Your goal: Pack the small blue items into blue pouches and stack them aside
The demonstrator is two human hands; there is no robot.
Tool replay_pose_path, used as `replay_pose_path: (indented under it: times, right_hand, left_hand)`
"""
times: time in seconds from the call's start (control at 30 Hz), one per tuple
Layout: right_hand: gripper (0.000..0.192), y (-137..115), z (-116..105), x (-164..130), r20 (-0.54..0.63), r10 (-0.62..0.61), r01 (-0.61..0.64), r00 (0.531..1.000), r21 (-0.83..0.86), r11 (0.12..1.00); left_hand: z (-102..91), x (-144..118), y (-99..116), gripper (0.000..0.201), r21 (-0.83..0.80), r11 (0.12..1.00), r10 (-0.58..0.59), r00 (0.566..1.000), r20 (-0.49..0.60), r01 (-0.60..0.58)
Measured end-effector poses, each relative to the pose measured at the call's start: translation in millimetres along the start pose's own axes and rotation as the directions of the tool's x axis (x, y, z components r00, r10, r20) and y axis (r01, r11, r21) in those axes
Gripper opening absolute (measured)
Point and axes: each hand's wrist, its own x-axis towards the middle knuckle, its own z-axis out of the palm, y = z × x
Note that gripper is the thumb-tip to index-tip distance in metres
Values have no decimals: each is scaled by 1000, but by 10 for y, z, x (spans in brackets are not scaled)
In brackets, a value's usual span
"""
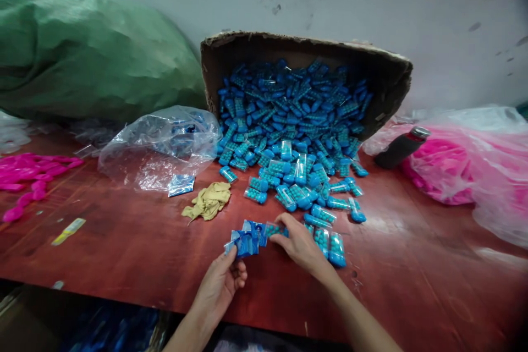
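- The left hand (220,283), at six o'clock on the table (124,242), pinches a small bunch of blue packets (244,242) between thumb and curled fingers, so the bunch stays fanned and stacked rather than loose.
- The right hand (301,245), just at its three o'clock, has fingertips closed on the far end of the same bunch, where one packet (274,229) joins it (whether it is being added or drawn off cannot be told).
- The packets are glossy clear film sleeves over rows of small rounded blue pieces; they look slippery and crinkly.
- Under the right hand, more such packets lie on the smooth reddish table, within easy reach.
- At eleven o'clock of the hands lies a crumpled yellowish cloth (208,201), soft and limp.
- Further at ten o'clock, a clear bag (160,146) sags open, thin and wrinkled.
- At twelve o'clock a cardboard box (305,47) lies tipped on its side, so its pile (289,121) of packets spills toward the hands.
- At two o'clock a dark bottle (402,147) lies against pink goods in a bag (462,165).
- Far at ten o'clock, a bulging green sack (82,49).
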Motion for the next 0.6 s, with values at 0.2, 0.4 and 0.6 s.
replay_pose_path:
  times: [0.2, 0.4, 0.6]
  right_hand:
    - [13, -254, 182, -170, 5, 151, -126, 988, 583, 802]
    - [18, -319, 237, -257, -52, 133, -80, 990, 570, 818]
    - [18, -362, 196, -309, -64, 147, -86, 987, 565, 821]
  left_hand:
    - [27, 18, -13, 20, 42, 998, 52, 999, 7, -52]
    - [7, 4, 2, 27, 74, 995, 59, 998, 22, -61]
    - [-15, -13, 44, 26, 101, 987, 123, 992, 42, -127]
